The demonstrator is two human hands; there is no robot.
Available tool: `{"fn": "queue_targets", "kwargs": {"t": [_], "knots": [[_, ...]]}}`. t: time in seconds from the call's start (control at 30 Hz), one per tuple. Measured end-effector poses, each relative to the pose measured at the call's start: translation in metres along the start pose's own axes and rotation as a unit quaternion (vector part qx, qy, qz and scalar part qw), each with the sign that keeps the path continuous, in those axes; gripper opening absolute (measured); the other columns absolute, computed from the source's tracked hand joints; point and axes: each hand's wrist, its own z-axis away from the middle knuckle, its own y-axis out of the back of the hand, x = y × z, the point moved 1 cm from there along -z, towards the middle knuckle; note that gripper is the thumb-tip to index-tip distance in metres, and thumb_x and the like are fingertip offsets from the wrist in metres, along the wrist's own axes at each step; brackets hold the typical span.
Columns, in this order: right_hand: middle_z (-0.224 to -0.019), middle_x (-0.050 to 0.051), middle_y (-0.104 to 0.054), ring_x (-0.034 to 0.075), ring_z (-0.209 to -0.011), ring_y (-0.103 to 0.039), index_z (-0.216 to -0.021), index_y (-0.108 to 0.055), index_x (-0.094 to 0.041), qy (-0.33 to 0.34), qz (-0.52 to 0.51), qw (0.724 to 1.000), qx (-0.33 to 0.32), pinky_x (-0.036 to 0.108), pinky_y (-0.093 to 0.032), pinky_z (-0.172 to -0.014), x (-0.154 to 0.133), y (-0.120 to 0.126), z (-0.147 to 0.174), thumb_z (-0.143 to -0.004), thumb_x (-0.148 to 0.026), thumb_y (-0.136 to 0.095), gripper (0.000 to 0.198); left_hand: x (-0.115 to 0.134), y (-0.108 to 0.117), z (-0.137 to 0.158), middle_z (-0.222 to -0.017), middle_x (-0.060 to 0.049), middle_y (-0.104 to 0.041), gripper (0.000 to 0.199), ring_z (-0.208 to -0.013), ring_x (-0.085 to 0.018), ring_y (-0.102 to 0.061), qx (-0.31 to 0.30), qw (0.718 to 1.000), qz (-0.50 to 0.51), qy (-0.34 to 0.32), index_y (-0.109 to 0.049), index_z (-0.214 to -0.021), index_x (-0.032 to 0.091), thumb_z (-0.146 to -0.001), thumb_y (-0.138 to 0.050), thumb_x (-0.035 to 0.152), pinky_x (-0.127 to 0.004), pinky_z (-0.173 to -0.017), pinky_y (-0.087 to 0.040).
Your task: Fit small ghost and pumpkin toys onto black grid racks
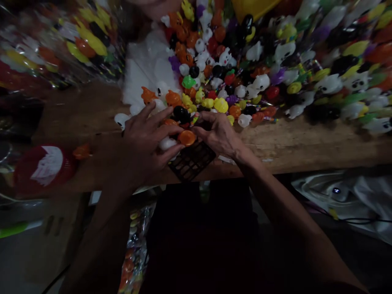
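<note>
My left hand (147,136) reaches over the near edge of the toy pile, its thumb and forefinger closed on a round orange plastic piece (187,138). Its other fingers spread over small toys, among them a white one (167,143) partly covered by the hand. From the right, my right hand (220,132) pinches a short, multicoloured striped stick (194,119) between thumb and forefinger. The right thumb tip lies close to the orange piece's edge. Just beyond the fingers sits a glossy black toy head (181,114). Below both hands lies a black plastic grid (192,161).
A large heap of small toy figures (226,77) covers the back of the wooden table (294,141). Clear plastic bags of toys (88,36) stand at left. A red round container (44,169) and an orange toy (81,151) sit at left. Another toy bag (133,249) is below the table.
</note>
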Motion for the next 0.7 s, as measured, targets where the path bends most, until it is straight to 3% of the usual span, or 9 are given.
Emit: {"fn": "queue_targets", "kwargs": {"t": [0.13,0.33,0.53,0.7], "knots": [[-0.088,0.003,-0.065,0.015,-0.079,-0.059,-0.095,-0.069,-0.018,0.080,0.050,0.996,0.001,0.028,-0.049,-0.075,0.012,-0.004,0.008,-0.095,-0.024,-0.056,0.015,0.004,0.000,0.004,-0.153,-0.003,-0.055,0.025,-0.153,-0.033,-0.036,0.030,0.999,0.022,-0.031,-0.065,-0.117,0.026,-0.094,-0.062,0.035,-0.061,-0.126,-0.033],[-0.112,0.010,-0.062,0.021,-0.104,-0.059,-0.108,-0.067,-0.020,0.170,0.180,0.968,0.029,0.037,-0.053,-0.090,0.018,-0.010,0.007,-0.101,-0.029,-0.053,0.018,0.013,0.009,-0.002,-0.161,-0.009,-0.045,0.047,-0.155,-0.038,-0.031,0.037,0.998,0.023,-0.054,-0.058,-0.130,0.024,-0.088,-0.073,0.039,-0.063,-0.124,-0.034],[-0.120,0.011,-0.059,0.024,-0.108,-0.058,-0.111,-0.064,-0.020,0.157,0.254,0.954,-0.007,0.039,-0.053,-0.091,0.016,-0.012,0.005,-0.103,-0.029,-0.050,0.019,0.010,-0.001,-0.012,-0.143,-0.009,-0.063,0.017,-0.139,-0.031,-0.055,0.101,0.994,0.031,-0.038,-0.060,-0.109,0.023,-0.095,-0.063,0.032,-0.056,-0.116,-0.046],[-0.120,0.010,-0.060,0.020,-0.101,-0.062,-0.115,-0.064,-0.019,0.113,0.249,0.962,-0.012,0.031,-0.053,-0.083,0.015,-0.014,0.007,-0.106,-0.031,-0.048,0.022,0.009,-0.002,-0.014,-0.137,-0.006,-0.067,0.034,-0.131,-0.028,-0.061,0.104,0.994,0.020,-0.039,-0.057,-0.127,0.025,-0.093,-0.059,0.027,-0.052,-0.114,-0.047]]}}
